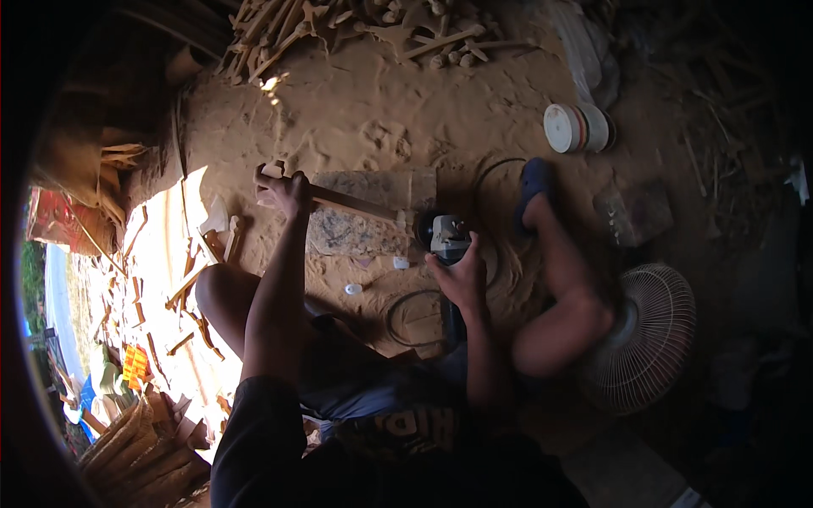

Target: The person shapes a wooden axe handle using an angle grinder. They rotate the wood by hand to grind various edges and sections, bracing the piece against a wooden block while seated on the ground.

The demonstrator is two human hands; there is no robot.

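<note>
A long, straight, squared wooden bar point(356, 203), light brown, is gripped near its upper end by the left hand point(288, 195), at ten o'clock from the middle of the view. Its length is slanted toward four o'clock. Its lower end is brought right beside the dark disc of a grinder point(449, 235); whether the two are touching cannot be told. The grinder, grey-headed, is held in the right hand point(461, 275), its dark body pointed toward six o'clock, its disc toward nine.

A white cylindrical tub point(579, 129) lies beyond a round pale wire-grille fan point(650, 339), both right of a long brown wooden bar point(356, 204).
</note>
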